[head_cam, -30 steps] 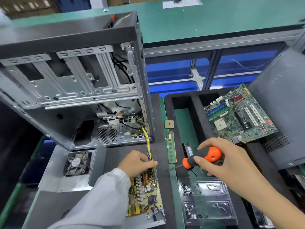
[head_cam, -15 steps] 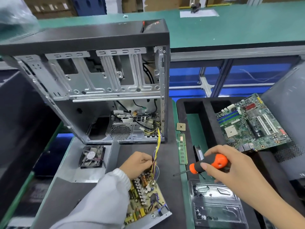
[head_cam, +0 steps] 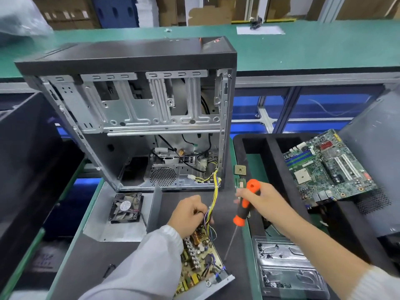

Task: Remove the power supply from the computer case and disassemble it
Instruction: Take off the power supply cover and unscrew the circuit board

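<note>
Left hand [head_cam: 190,215] fingers apparently pinch the wire bundle [head_cam: 213,200] over the power supply board [head_cam: 201,263]; right hand [head_cam: 263,201] grips the screwdriver [head_cam: 245,204], tip down

left hand [head_cam: 190,215]: holds the wires [head_cam: 213,204] above the yellow power board [head_cam: 201,263].
right hand [head_cam: 263,202]: grips an orange screwdriver [head_cam: 245,204], tip pointing down.
computer case [head_cam: 134,118]: stands open behind the hands.
fan [head_cam: 126,207]: lies on a metal cover [head_cam: 104,226].
motherboard [head_cam: 326,167]: sits in the black tray [head_cam: 270,152].
</note>
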Demonstrator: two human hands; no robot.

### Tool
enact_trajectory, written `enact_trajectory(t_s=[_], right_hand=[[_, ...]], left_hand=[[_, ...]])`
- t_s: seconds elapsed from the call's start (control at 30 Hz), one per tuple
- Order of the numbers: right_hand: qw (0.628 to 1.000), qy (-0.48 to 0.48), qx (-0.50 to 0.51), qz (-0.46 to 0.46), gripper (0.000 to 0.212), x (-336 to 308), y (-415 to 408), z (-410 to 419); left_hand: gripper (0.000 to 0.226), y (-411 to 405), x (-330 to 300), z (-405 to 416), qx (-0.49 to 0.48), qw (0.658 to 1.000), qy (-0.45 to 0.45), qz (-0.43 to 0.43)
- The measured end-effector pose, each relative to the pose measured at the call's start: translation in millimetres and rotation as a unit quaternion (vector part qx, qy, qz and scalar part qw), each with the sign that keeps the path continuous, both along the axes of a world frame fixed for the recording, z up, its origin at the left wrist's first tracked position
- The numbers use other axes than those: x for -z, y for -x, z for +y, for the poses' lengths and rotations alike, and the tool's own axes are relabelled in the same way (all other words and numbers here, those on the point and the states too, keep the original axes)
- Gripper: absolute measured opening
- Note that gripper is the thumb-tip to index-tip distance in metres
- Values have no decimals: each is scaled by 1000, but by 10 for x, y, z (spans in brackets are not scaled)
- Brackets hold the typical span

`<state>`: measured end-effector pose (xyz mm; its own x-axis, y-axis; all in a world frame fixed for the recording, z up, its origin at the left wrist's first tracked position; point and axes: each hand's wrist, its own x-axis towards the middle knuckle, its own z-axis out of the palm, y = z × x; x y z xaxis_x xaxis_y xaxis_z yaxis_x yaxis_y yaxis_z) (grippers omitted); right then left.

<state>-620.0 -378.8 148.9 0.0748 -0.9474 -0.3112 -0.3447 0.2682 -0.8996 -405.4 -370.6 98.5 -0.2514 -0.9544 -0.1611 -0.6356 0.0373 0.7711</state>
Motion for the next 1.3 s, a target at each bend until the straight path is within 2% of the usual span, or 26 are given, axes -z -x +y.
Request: enact_trajectory(t_s=[0.07,0.17,0.23,0.37,0.47,0.5,0.57,0.67,0.73,0.77,0.83,0.9,0.93,1.0,1.1,1.17,1.2,1.3], right_hand=[[989,-89,20,-120,10,60,-204,-125],[968,-150,8,-202,4,99,-412,-277],[961,-163,-5,-222,12,119,-465,-341],[976,-127,-6,-177,21,150,-483,-371],[987,-85,-20,-132,17,129,-510,-372],[988,-77,-28,-130,15,113,-519,-367],[989,-49,-70,-120,10,56,-549,-332],[982,43,-178,-45,6,-61,-674,-251],[963,101,-250,14,7,-167,-783,-210],[951,116,-285,33,14,-224,-831,-190],[928,123,-346,68,27,-320,-915,-149],[903,138,-390,114,34,-354,-983,-107],[892,145,-405,135,32,-354,-1004,-90],[885,151,-407,167,24,-346,-1018,-74],[905,139,-363,171,32,-344,-978,-101],[913,141,-349,160,31,-323,-948,-98],[915,144,-342,157,28,-302,-930,-90],[946,168,-255,110,14,-249,-811,-60]], left_hand=[[40,-9,2,16,3,1000,7,-6],[38,-16,19,31,10,999,28,-16],[33,-33,49,20,17,999,34,-24],[23,-88,88,-11,42,999,28,-10],[33,-156,102,-18,26,999,-21,34],[33,-195,92,-25,22,999,-25,19],[30,-312,42,-34,41,996,1,-76],[42,-590,-38,-30,167,961,-21,-220],[40,-777,-52,-23,230,938,-54,-255],[35,-839,-53,-17,235,936,-63,-253],[30,-848,-56,4,228,947,-47,-220],[23,-729,-41,28,209,966,-22,-150],[18,-646,-34,38,198,973,-12,-115],[24,-524,-39,43,191,979,-24,-62],[31,-506,-70,38,199,976,-71,51],[17,-485,-88,73,145,978,-85,127],[12,-451,-83,97,93,980,-72,161],[27,-341,8,161,-2,981,20,194]])
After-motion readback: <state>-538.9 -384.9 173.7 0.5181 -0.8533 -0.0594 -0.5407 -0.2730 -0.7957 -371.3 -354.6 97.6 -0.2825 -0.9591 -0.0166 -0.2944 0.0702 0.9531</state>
